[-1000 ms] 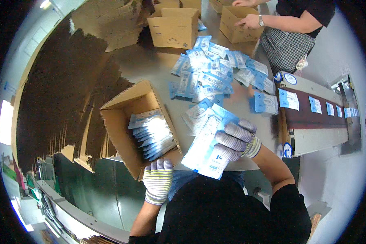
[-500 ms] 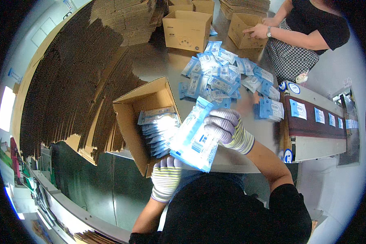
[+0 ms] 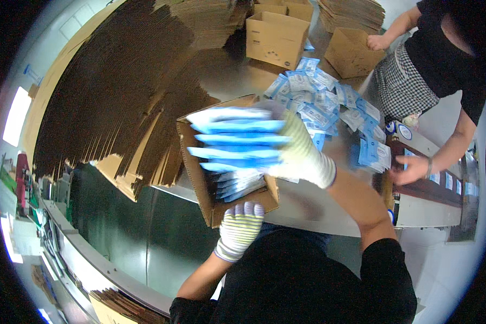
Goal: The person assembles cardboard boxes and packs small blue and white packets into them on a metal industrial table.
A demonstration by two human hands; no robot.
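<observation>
My right hand [image 3: 299, 156] closed around blue-white packets [image 3: 235, 143], blurred, over open carton [image 3: 200, 183] on counter [image 3: 308, 208]. My left hand [image 3: 240, 227] curled over carton's near edge, steadying.

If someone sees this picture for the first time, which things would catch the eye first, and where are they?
Probably the right hand in a striped knit glove, at the centre, holding a blurred fan of blue-and-white packets over an open cardboard box. The left hand, gloved too, rests at the box's near corner. Beyond it, a heap of similar packets covers the metal table, and stacked flat cardboard fills the left.
</observation>
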